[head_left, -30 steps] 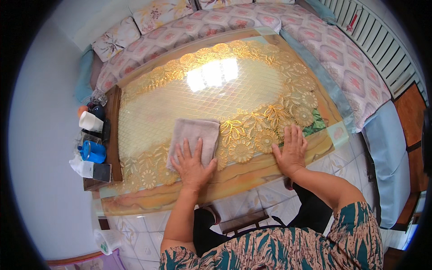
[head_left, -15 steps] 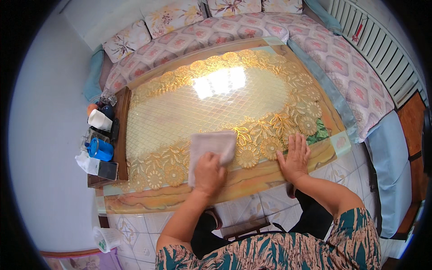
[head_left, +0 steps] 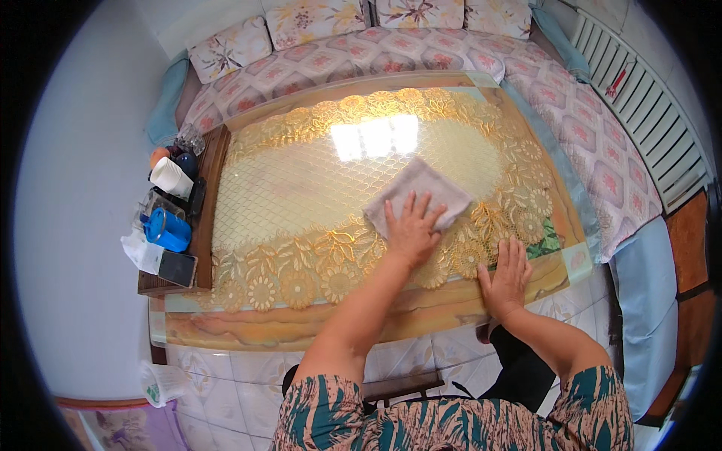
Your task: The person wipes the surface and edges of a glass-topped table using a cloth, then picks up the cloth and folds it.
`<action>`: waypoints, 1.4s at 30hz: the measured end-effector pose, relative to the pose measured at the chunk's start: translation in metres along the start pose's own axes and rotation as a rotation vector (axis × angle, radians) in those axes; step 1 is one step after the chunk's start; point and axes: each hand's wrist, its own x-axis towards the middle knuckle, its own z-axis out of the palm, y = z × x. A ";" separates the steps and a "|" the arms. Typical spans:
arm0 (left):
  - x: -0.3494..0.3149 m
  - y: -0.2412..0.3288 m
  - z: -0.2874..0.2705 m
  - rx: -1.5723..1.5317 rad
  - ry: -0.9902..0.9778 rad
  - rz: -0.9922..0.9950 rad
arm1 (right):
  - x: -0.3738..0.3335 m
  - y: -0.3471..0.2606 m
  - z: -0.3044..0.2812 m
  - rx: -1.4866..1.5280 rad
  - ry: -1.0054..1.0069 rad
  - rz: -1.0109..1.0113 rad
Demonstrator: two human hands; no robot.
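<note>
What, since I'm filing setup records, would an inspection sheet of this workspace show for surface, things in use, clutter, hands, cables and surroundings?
Surface: table with a gold floral cover; bright reflection toward the far side.
Things in use: greyish cloth, spread on the table.
Clutter: wooden stand at the table's left end, bearing white cups, a blue container and other small items.
Hands: left hand flat on the cloth, fingers spread; right hand resting by the near edge, nothing seen in it.
Cables: nothing seen.
Surroundings: patterned sofa, white radiator, tiled floor.
</note>
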 end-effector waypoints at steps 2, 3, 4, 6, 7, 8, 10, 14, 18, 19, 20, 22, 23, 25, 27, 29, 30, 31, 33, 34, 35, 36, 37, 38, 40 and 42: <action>0.019 -0.032 0.000 0.013 -0.027 -0.146 | 0.000 -0.001 0.001 -0.002 -0.007 -0.003; 0.026 -0.052 -0.001 0.017 -0.042 -0.217 | 0.000 -0.001 0.000 -0.003 -0.003 -0.006; 0.028 -0.079 -0.001 0.049 -0.030 -0.290 | 0.000 -0.002 0.001 -0.001 -0.002 -0.011; 0.023 -0.131 -0.010 0.080 0.007 -0.434 | 0.000 0.001 0.001 -0.010 -0.002 -0.014; 0.013 -0.157 -0.018 0.086 0.032 -0.511 | -0.001 0.003 0.002 -0.013 -0.004 -0.018; -0.004 -0.183 -0.025 0.113 0.055 -0.558 | -0.002 0.004 0.002 -0.015 -0.005 -0.022; -0.045 -0.227 -0.044 0.141 0.073 -0.699 | -0.003 0.003 0.006 -0.021 0.010 -0.040; -0.123 -0.266 -0.069 0.130 0.147 -0.882 | -0.003 0.003 0.004 -0.029 0.026 -0.037; -0.188 -0.260 -0.075 0.141 0.187 -0.907 | -0.004 0.009 0.014 -0.050 0.062 -0.029; -0.198 -0.253 -0.075 0.146 0.179 -0.916 | -0.004 0.009 0.015 -0.045 0.068 -0.021; -0.212 -0.250 -0.077 0.167 0.159 -0.914 | -0.005 0.007 0.017 -0.034 0.072 -0.017; -0.231 -0.230 -0.076 0.178 0.160 -0.897 | -0.005 0.008 0.018 -0.010 0.087 -0.038; -0.239 -0.218 -0.076 0.182 0.165 -0.886 | -0.004 0.009 0.019 0.001 0.100 -0.048; -0.254 -0.190 -0.073 0.176 0.170 -0.827 | -0.003 0.015 0.023 0.022 0.119 -0.046; -0.271 -0.164 -0.073 0.191 0.155 -0.790 | -0.003 0.016 0.024 0.072 0.105 -0.035; -0.283 -0.140 -0.070 0.201 0.179 -0.735 | -0.003 0.018 0.022 0.132 0.064 -0.006; -0.285 -0.129 -0.068 0.202 0.193 -0.699 | -0.003 0.025 0.024 0.158 0.101 -0.029; -0.286 -0.121 -0.066 0.180 0.199 -0.686 | -0.003 0.033 0.025 0.183 0.139 -0.050; -0.294 -0.111 -0.065 0.147 0.208 -0.673 | -0.007 0.025 0.011 0.277 0.075 -0.118; -0.295 -0.110 -0.067 0.192 0.246 -0.649 | -0.011 0.022 0.003 0.339 -0.022 -0.157; -0.296 -0.112 -0.068 0.185 0.273 -0.633 | -0.018 0.014 -0.008 0.395 -0.122 -0.195; -0.296 -0.115 -0.068 0.174 0.296 -0.614 | -0.026 0.003 -0.012 0.468 -0.019 -0.324; -0.294 -0.117 -0.070 0.162 0.319 -0.594 | -0.035 -0.006 -0.020 0.382 -0.131 -0.353; -0.294 -0.119 -0.071 0.184 0.321 -0.598 | -0.045 -0.026 -0.042 0.297 -0.250 -0.381; -0.287 -0.117 -0.075 0.222 0.322 -0.585 | -0.056 -0.047 -0.058 0.139 -0.381 -0.421; -0.285 -0.117 -0.082 0.233 0.278 -0.580 | -0.061 -0.059 -0.062 0.009 -0.413 -0.467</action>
